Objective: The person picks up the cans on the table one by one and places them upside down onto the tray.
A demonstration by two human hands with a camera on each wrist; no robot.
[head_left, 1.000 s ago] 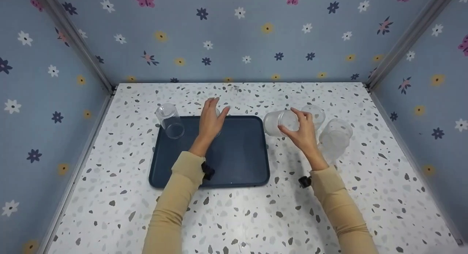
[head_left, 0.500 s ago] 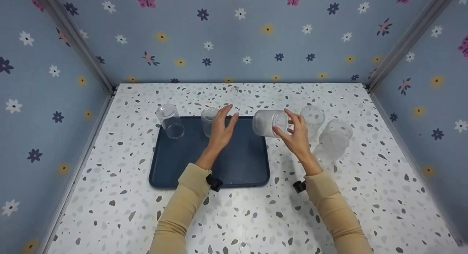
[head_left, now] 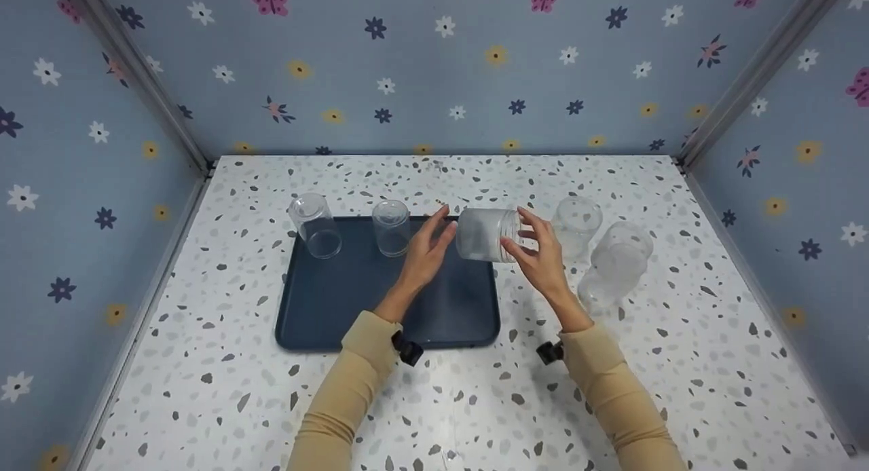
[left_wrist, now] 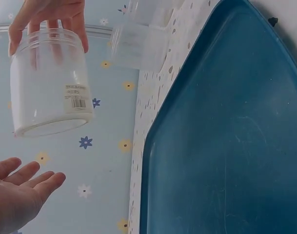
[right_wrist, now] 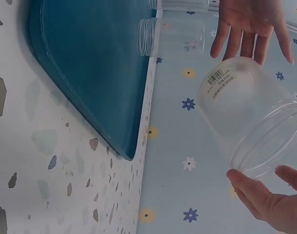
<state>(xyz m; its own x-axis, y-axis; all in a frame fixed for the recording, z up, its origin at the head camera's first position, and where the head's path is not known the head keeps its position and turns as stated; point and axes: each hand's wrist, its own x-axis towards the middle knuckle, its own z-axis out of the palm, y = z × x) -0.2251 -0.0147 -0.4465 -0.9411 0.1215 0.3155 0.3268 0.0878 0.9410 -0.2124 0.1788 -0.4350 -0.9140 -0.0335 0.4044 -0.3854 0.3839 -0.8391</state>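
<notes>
A clear jar (head_left: pixel 483 235) with a barcode label (left_wrist: pixel 76 98) on it lies sideways in the air over the tray's right back corner. My right hand (head_left: pixel 544 262) grips it at the threaded mouth, thumb and fingers on opposite sides. Facing the jar's base is my left hand (head_left: pixel 422 257), its fingers extended and a small gap away in the left wrist view. Two narrower clear jars, the left jar (head_left: pixel 316 227) and the middle jar (head_left: pixel 392 228), stand mouth down along the back of the dark blue tray (head_left: pixel 339 308).
Right of the tray, more clear jars stand on the speckled table (head_left: pixel 692 335): a jar (head_left: pixel 577 225) at the back and a frosted-looking group (head_left: pixel 616 257) nearer. Flower-patterned panels (head_left: pixel 434 70) enclose the back and both sides.
The right hand has carried the jar leftward from beside the tray to over its corner. The left hand has moved right, away from the middle jar and toward the carried jar's base.
</notes>
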